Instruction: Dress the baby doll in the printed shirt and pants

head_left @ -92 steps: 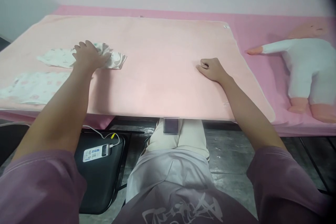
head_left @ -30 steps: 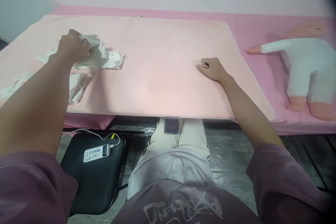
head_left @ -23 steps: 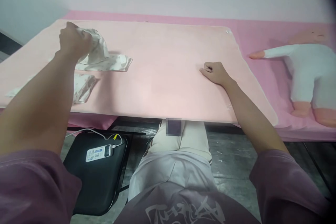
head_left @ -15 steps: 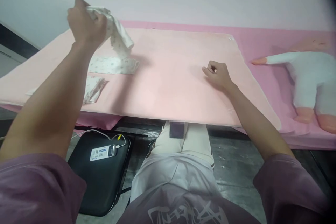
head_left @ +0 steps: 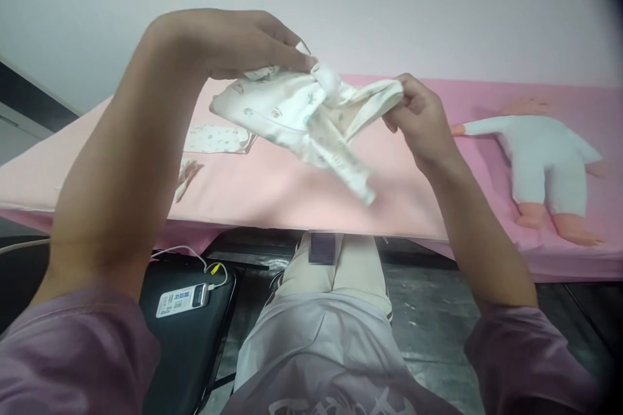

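A small white printed baby garment (head_left: 285, 107) hangs in the air above the pink mat (head_left: 311, 201), stretched between both hands. My left hand (head_left: 243, 45) pinches its upper edge, fingers pointing right. At the other end my right hand (head_left: 418, 113) is closed on a sleeve-like strip of it. The garment is partly blurred, and its exact cut is hard to make out. Below and to the left, a folded printed cloth (head_left: 219, 139) lies on the mat. Nearer me, a second folded cloth (head_left: 185, 176) is mostly hidden behind my left forearm.
A doll (head_left: 530, 155) in a white suit lies on the pink table cover (head_left: 496, 253) at the right. Below the table's front edge, a black chair (head_left: 185, 350) holds a white power bank (head_left: 182, 299) with a cable. A pale wall stands behind.
My left hand has carried the garment right, toward the middle. My right hand has risen from above the mat and taken hold of the garment's other end. The view has shifted slightly.
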Tool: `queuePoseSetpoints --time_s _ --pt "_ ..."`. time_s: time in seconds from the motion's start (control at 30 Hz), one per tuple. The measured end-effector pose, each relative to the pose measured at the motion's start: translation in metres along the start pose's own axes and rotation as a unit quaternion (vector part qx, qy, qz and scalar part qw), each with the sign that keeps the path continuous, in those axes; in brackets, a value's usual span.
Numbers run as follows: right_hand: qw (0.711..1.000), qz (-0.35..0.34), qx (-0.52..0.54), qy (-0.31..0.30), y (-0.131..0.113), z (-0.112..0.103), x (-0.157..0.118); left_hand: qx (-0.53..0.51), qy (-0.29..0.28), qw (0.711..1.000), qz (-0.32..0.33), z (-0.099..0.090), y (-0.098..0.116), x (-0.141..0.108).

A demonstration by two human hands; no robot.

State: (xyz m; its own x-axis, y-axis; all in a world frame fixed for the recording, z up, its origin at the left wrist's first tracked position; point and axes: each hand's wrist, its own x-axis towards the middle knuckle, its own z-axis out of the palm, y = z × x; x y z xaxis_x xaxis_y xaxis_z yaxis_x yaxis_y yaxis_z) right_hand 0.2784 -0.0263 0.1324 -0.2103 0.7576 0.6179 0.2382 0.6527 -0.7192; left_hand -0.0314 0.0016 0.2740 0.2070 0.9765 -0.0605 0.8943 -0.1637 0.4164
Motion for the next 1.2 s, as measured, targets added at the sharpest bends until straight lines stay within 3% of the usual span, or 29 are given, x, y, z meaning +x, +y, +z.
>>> queuePoseSetpoints --time_s 0.1,0.17,0.23,0.3,0.37,0.47,0.63,0.8,0.97,1.1,1.2 --pt "0.998 0.042 0.035 0.017 0.007 -0.007 -0.006 0.056 -0.128 0.989 0.058 0.018 -0.012 0.035" --pt "0.996 0.089 -0.009 0.031 0.030 0.002 -0.010 0.125 -0.159 0.977 0.069 0.044 -0.021 0.063" --pt "0.986 0.148 -0.074 0.015 0.056 0.015 -0.019 0.167 -0.162 0.971 0.051 0.076 -0.035 0.085" --pt "0.975 0.189 -0.113 -0.016 0.074 0.025 -0.034 0.169 -0.114 0.979 0.023 0.105 -0.054 0.094" --pt "0.971 0.196 -0.124 -0.057 0.080 0.034 -0.050 0.140 -0.045 0.989 0.031 0.130 -0.076 0.086" --pt "0.970 0.165 -0.126 -0.123 0.075 0.048 -0.060 0.083 0.034 0.993 0.076 0.161 -0.099 0.055" --pt "0.955 0.108 -0.159 -0.227 0.082 0.089 -0.034 0.065 -0.015 0.996 0.063 0.203 -0.100 0.014" --pt "0.929 0.145 -0.196 -0.279 0.090 0.113 -0.006 -0.015 0.064 0.996 0.056 0.211 -0.113 0.003" --pt "0.928 0.085 -0.184 -0.313 0.077 0.117 -0.004 -0.183 0.210 0.954 -0.107 0.202 -0.157 -0.040" --pt "0.900 0.010 -0.229 -0.370 0.068 0.147 0.002 -0.209 0.253 0.925 -0.190 0.199 -0.184 -0.062" --pt "0.869 -0.012 -0.310 -0.387 0.065 0.181 0.009 -0.164 0.232 0.936 -0.206 0.193 -0.191 -0.060"
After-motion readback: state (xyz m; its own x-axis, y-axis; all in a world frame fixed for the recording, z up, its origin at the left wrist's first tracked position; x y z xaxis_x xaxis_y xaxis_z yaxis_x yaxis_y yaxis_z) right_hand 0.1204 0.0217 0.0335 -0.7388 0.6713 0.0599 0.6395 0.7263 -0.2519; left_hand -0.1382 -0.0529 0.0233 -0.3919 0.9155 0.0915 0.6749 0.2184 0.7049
